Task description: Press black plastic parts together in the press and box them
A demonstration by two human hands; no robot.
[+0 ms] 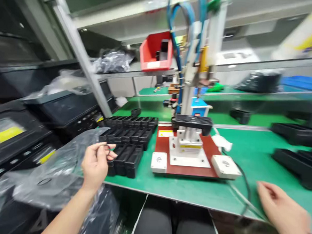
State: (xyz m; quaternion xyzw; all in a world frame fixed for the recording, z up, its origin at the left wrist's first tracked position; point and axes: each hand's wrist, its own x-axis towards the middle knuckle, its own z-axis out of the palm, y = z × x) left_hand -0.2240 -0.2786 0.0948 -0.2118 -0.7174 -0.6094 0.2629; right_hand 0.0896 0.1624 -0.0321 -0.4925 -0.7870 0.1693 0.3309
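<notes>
My left hand (96, 164) is raised over the left edge of the green bench and pinches a thin black ring (105, 150) between thumb and fingers. Just right of it lies a black compartment tray (130, 138) filled with black parts. A small press (190, 132) on a red-brown base holds a black ribbed part (192, 121) under its head, with two white buttons (159, 161) at the front corners. My right hand (284, 211) hovers blurred near the bench's front right edge, fingers loosely extended, holding nothing.
Clear plastic bags (53, 174) and stacked black trays (16, 137) fill the left side. More black trays (297, 163) lie at the right. A black cable (243, 184) runs from the press toward the front edge. A red bin (155, 52) stands on the shelf behind.
</notes>
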